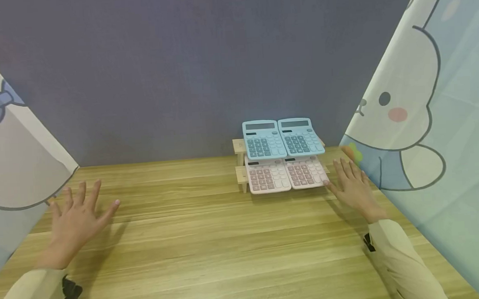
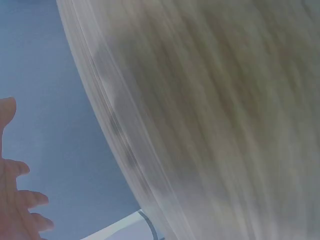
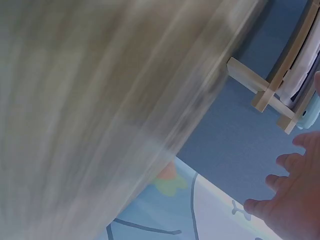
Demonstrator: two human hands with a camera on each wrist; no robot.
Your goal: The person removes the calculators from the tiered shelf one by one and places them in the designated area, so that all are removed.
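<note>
A 2-tier rack (image 1: 239,147) holds 4 calculators (image 1: 265,140); left hand (image 1: 74,221), right hand (image 1: 355,192): fingers (image 1: 81,194) spread.

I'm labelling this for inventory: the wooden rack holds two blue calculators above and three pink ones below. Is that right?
Three is wrong: the head view shows two pink calculators below the two blue calculators on the wooden rack.

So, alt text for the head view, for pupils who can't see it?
Two blue calculators sit above two pink calculators on a tiered wooden rack; a person's left hand and right hand, both open, flank it.
</note>
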